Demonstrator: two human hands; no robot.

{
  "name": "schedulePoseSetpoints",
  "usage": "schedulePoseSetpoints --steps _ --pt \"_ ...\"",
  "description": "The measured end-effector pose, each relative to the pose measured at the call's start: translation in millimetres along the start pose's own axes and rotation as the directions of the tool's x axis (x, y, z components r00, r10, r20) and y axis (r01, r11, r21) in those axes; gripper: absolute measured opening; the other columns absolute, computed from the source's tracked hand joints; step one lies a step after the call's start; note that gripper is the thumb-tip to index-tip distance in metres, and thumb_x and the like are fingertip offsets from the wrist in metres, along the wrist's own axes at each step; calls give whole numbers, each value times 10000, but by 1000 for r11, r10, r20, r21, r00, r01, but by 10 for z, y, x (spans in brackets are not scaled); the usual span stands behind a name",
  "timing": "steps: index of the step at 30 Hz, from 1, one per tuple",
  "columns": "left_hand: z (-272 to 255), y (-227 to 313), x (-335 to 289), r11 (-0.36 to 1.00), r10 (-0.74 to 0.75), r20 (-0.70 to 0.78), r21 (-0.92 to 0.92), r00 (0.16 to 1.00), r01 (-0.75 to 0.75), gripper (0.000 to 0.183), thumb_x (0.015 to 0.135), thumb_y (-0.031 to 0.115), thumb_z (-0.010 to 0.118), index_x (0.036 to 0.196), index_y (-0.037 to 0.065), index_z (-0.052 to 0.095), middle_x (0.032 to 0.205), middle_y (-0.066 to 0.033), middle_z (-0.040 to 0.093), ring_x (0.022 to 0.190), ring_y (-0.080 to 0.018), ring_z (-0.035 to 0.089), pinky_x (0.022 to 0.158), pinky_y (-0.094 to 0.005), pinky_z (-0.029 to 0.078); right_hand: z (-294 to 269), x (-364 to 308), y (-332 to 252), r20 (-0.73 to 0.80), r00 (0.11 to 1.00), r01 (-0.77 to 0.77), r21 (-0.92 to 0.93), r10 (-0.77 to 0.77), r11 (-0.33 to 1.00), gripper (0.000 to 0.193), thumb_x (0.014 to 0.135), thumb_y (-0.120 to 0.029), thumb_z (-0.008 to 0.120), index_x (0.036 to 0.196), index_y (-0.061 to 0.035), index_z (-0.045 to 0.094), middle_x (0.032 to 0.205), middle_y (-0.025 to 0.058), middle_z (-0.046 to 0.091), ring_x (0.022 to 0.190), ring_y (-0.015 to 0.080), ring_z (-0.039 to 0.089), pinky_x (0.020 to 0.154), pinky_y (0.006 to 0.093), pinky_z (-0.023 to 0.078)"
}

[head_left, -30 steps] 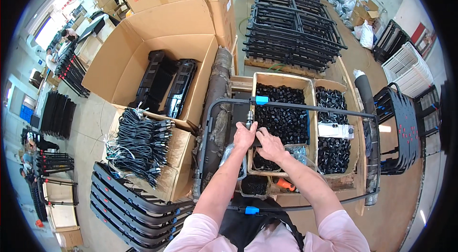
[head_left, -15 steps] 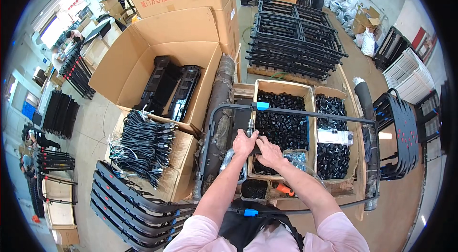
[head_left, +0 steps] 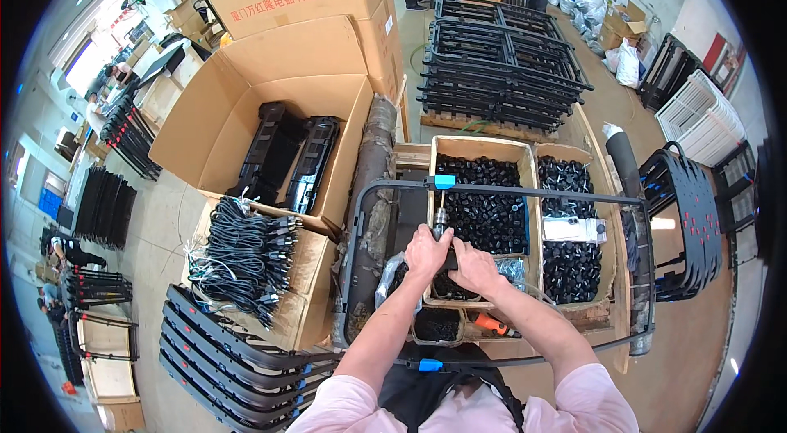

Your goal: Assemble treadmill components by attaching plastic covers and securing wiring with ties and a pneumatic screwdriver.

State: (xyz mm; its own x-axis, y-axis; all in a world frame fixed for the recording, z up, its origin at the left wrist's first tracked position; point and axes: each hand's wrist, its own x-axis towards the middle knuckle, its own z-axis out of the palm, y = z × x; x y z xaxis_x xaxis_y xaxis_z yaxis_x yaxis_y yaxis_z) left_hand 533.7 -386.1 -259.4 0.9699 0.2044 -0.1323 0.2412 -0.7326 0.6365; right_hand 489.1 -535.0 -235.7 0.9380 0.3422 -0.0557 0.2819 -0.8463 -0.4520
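My left hand [head_left: 428,252] is closed around the front of a power drill [head_left: 441,221], just behind its metal chuck. Behind it, my right hand [head_left: 474,267] wraps the drill's body, which is largely covered by both hands. A thin bit points away from me, toward a blue block [head_left: 444,181] on the far bar of a black tubular frame [head_left: 525,192]. Whether the bit's tip touches the block, I cannot tell. The frame lies across rolls and boxes in front of me; a second blue block [head_left: 430,365] sits on its near bar.
Under the frame, wooden boxes hold black caps [head_left: 484,207] and small black parts [head_left: 574,269]. An orange-and-black tool [head_left: 492,324] lies nearby. To the left are bundled black cables [head_left: 246,257], an open carton [head_left: 184,134] and stacked curved frames [head_left: 221,359]. More frames [head_left: 500,64] stand piled ahead.
Both hands and the drill have drawn back slightly toward me from the far bar, and more of the bit shows. The whole view has shifted a little.
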Motion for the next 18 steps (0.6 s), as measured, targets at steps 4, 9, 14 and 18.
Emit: schedulePoseSetpoints --steps 4,9,14,18 --pt "95 2 -36 999 4 36 34 999 -6 670 903 619 695 1046 -33 644 1034 -301 737 988 -481 718 877 -560 562 12 -33 132 48 998 -29 -3 29 1000 739 754 -233 843 1347 12 476 1120 271 687 1014 455 705 880 518 593" --pt "106 28 -34 999 9 21 34 1000 -9 670 912 622 685 1041 -34 646 1039 -301 738 989 -483 718 866 -562 561 -8 -5 169 69 998 -2 -44 5 999 683 768 -264 861 1271 14 493 1072 246 695 977 429 721 834 499 605" --pt "141 31 3 998 20 -5 59 1000 -20 621 924 585 700 1018 -26 642 1022 -284 737 949 -476 725 846 -556 574 5 20 203 54 998 16 -57 -13 998 680 770 -277 866 1258 13 493 1063 236 697 977 418 724 827 495 606" --pt "143 48 26 998 33 6 60 999 -33 624 925 587 699 1013 -28 641 1018 -283 736 950 -481 723 840 -557 575 10 14 218 31 999 13 -45 -12 999 709 772 -279 868 1289 22 487 1060 233 699 973 410 726 837 483 606"
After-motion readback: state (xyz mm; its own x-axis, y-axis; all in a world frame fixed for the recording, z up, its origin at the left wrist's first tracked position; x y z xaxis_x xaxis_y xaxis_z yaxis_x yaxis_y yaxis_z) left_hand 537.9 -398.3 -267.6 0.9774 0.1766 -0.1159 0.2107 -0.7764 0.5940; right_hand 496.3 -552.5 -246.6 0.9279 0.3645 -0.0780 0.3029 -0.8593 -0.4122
